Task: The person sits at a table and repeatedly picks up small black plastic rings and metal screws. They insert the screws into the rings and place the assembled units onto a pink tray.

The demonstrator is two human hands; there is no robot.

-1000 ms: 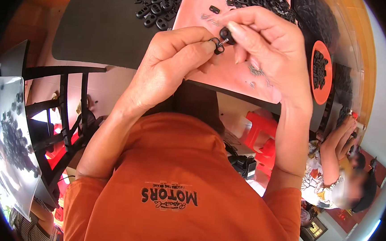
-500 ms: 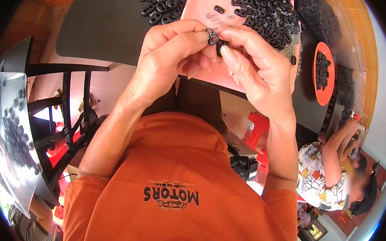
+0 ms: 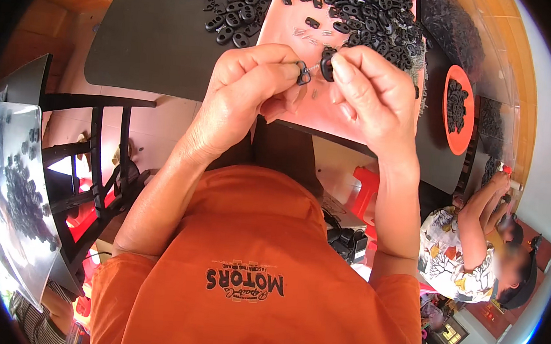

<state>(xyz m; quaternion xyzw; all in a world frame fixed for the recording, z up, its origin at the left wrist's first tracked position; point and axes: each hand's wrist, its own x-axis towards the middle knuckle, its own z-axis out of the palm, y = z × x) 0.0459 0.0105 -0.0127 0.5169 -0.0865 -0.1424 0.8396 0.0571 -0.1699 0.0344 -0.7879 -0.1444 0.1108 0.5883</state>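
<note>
Between the thumb and fingers of my left hand [image 3: 243, 90] is a small black cord lock piece [image 3: 303, 76] with holes. A thin metal spring [image 3: 313, 67] sticks out of it toward the right. My right hand [image 3: 380, 93] pinches an oval black cord lock shell [image 3: 327, 68] just across from the spring. Whether the spring's end touches the shell I cannot tell. Both hands are raised over a pink board [image 3: 330, 116]. On the board's far side lies a heap of black cord lock parts [image 3: 381, 29], with loose springs [image 3: 304, 35] nearer me.
More black parts [image 3: 239, 9] lie on the dark table [image 3: 150, 42], left of the board. At the right stands an orange plate [image 3: 459, 146] holding black parts. A person in a patterned shirt [image 3: 452, 248] is farther right. A red stool [image 3: 367, 185] shows below the table.
My hands have drawn slightly apart, the right one moving right. The two black pieces, close together before, now have a gap with the spring showing in it.
</note>
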